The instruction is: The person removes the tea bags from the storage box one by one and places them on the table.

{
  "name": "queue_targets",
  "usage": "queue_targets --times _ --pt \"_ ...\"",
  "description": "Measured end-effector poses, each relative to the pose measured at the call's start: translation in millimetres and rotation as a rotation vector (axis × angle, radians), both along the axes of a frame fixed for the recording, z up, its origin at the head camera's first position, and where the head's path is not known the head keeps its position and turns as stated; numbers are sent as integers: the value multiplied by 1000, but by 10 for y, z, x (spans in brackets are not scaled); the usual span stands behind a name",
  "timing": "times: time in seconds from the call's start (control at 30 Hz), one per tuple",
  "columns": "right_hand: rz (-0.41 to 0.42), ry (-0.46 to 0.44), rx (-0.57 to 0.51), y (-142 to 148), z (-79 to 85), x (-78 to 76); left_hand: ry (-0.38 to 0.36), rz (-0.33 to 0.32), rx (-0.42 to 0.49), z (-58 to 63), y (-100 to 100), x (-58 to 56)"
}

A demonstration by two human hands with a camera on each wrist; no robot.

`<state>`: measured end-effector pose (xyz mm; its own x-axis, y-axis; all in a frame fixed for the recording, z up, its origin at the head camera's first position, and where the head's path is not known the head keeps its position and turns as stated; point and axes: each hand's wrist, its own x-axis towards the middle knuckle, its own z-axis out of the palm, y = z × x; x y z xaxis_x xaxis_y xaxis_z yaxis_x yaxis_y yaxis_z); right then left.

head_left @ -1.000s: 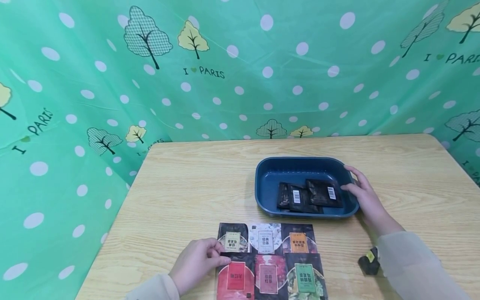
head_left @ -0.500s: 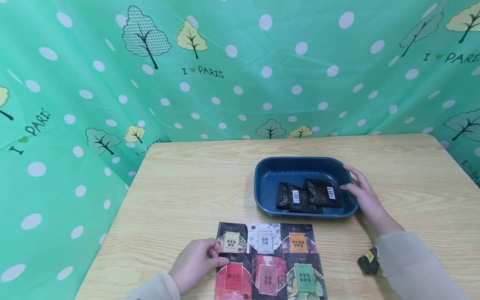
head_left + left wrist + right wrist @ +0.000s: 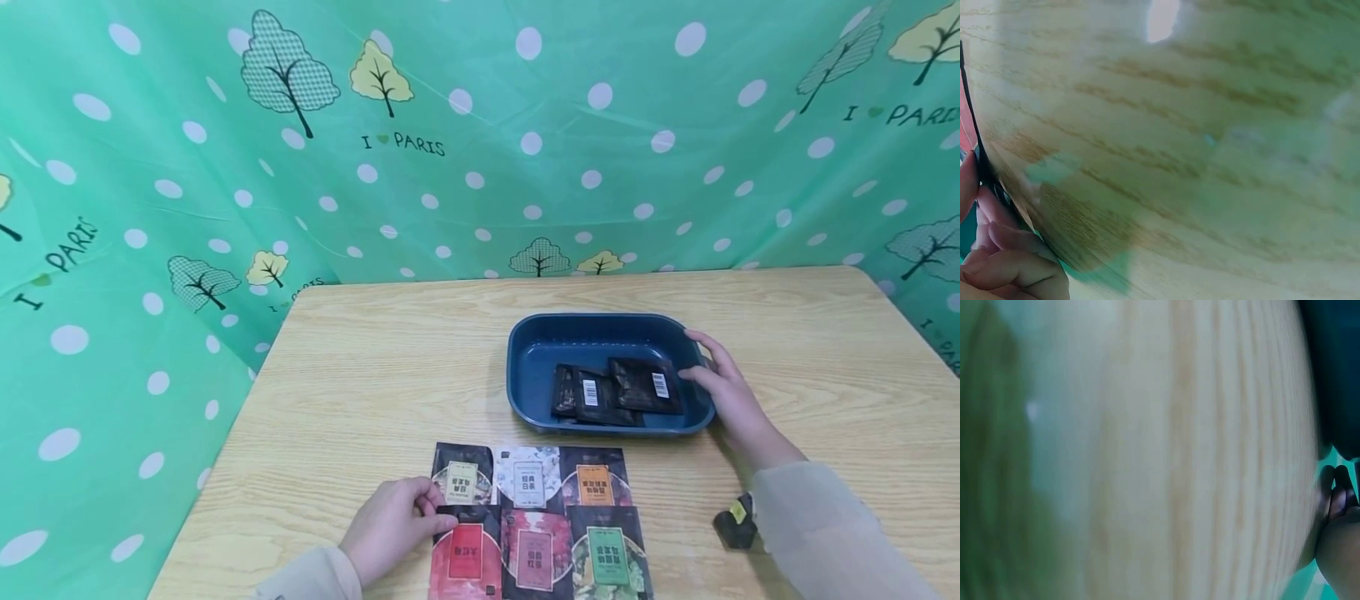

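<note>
In the head view my left hand (image 3: pixel 392 527) pinches the upper left corner of a red tea sachet (image 3: pixel 466 557) between thumb and forefinger. The left wrist view shows the fingers (image 3: pixel 1013 269) curled beside the sachet's dark edge. To its right lie a pink sachet (image 3: pixel 536 554) and a green one (image 3: pixel 609 557). Behind them are sachets with a pale-green label (image 3: pixel 461 482), a white design (image 3: pixel 528 477) and an orange label (image 3: pixel 594 483). My right hand (image 3: pixel 738 408) grips the right end of a dark blue basin (image 3: pixel 536 367), thumb over its rim.
Inside the basin lie several black sachets (image 3: pixel 596 397), some overlapping, with white barcode labels up. A small black object with a yellow mark (image 3: pixel 736 523) is by the right sleeve. The wood-grain table (image 3: pixel 375 375) backs onto a green dotted curtain (image 3: pixel 480 167).
The red and pink sachets have shifted slightly left. My right hand stays on the basin, and the black sachets lie as before.
</note>
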<state>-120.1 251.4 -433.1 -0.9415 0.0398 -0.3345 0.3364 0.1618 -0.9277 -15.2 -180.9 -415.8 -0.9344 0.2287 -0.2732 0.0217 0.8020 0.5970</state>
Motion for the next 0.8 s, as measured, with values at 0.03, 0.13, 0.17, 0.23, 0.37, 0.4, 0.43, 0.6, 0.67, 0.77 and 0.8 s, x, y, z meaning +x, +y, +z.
queue_targets --times 0.03,0.13,0.17,0.23,0.37,0.4,0.43,0.6,0.67,0.77,0.8 --pt "1 0 1 -1 -1 -1 1 1 3 -1 2 1" --pt "3 -4 1 -5 -1 -7 15 -3 6 -5 7 1" --pt "4 -5 0 -7 -1 -10 21 -4 6 -5 10 1" --pt "7 -6 -1 -8 2 -13 36 -7 1 1 14 -1" --pt "11 -7 -4 -5 9 -13 55 -16 -20 15 26 -8" --pt "12 -8 -3 -4 10 -12 59 -20 -24 18 29 -10" --pt "13 -8 -1 -3 9 -12 61 -23 -28 21 32 -12" --pt "12 -5 7 1 -2 -13 66 -41 -28 40 55 -21" --pt "12 -3 12 2 -5 -11 65 -48 -25 49 64 -27" --pt "13 0 16 3 -5 -6 64 -58 -24 58 71 -37" --pt "14 0 16 4 -5 -4 62 -62 -27 64 75 -41"
